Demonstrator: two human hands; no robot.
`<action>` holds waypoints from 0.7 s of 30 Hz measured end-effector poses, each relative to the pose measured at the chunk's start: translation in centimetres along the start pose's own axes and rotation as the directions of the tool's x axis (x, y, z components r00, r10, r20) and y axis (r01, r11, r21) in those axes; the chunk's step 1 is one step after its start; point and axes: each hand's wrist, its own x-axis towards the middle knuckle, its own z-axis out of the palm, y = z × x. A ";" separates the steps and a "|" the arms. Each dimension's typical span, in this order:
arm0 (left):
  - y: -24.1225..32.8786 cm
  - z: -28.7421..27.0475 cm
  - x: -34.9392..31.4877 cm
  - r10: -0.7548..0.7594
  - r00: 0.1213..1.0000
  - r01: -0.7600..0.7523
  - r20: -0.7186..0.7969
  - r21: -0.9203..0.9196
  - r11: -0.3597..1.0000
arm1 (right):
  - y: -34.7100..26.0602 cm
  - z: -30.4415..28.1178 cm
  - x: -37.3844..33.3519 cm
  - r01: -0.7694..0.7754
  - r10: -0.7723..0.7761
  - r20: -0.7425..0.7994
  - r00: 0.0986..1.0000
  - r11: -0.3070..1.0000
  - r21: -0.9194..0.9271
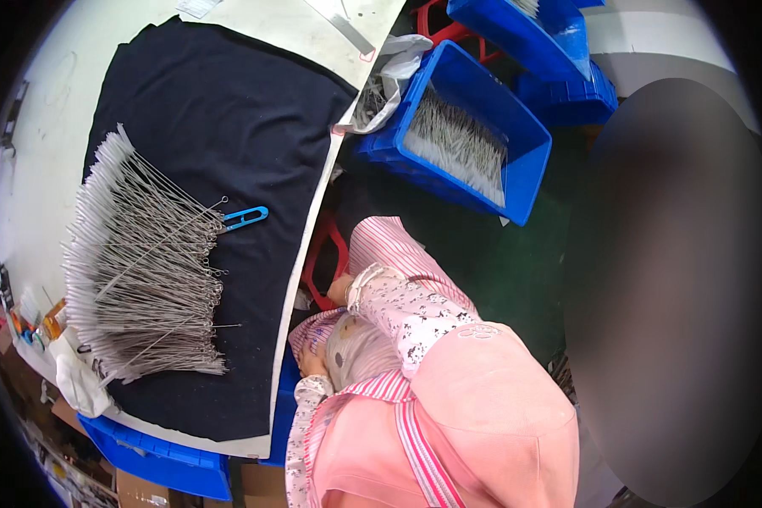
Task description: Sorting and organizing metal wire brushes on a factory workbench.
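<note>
My left hand (313,362) rests low against the striped pink apron (398,387) at my lap, its fingers spread on the cloth. My right hand (339,290) is beside the red plastic stool (337,245) under the table edge; its fingers are mostly hidden, so a grip on the stool cannot be made out. On the table to the left lies a wide fanned pile of thin wire brushes (148,271), with white bristles to the left and looped ends to the right. Blue thread snips (245,218) lie at the pile's right edge, away from both hands.
A black cloth (229,110) covers much of the white table (51,110). At the upper right, a blue bin (525,161) holds more brushes, next to a white bag (406,55). Another blue bin (169,457) stands below the table's near-left edge. The floor (525,271) is green.
</note>
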 end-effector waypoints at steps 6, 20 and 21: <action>-1.8 5.5 3.3 0.448 0.785 -0.404 -0.428 0.194 0.894 | 3.1 -4.0 0.7 -0.008 0.009 -0.038 0.999 1.000 0.011; 5.9 8.6 1.8 -0.083 0.576 -0.041 -0.813 -0.130 0.991 | 4.1 -4.3 7.4 0.405 -0.520 -0.599 0.608 0.853 -0.329; 4.8 8.7 1.3 -0.049 0.476 -0.207 -0.878 -0.167 0.964 | 3.4 -3.8 5.2 0.549 -0.612 -0.653 0.447 0.763 -0.340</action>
